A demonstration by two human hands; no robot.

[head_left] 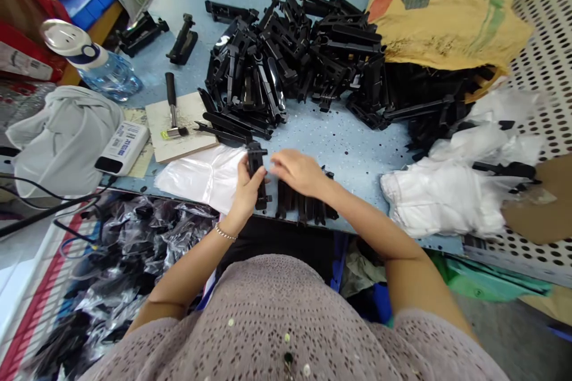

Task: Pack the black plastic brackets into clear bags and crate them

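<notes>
My left hand [249, 186] grips a long black plastic part [256, 161], held upright near the table's front edge. Just to its right, my right hand [297, 171] hovers with fingers curled, smeared by motion; whether it holds anything is unclear. Below that hand stands a row of similar black parts [308, 208], partly hidden by the forearm. A big heap of black plastic parts [250, 65] lies beyond both hands. White plastic bags [201, 178] lie flat beside my left hand.
A hammer [172, 104] rests on a pale board [192, 143] at left. Nearby are a white box-shaped device [123, 147] and a water bottle [100, 68]. At right stand a yellow sack [447, 12] and a stack of white bags [442, 196]. Bagged parts [138, 238] lie below the table, left.
</notes>
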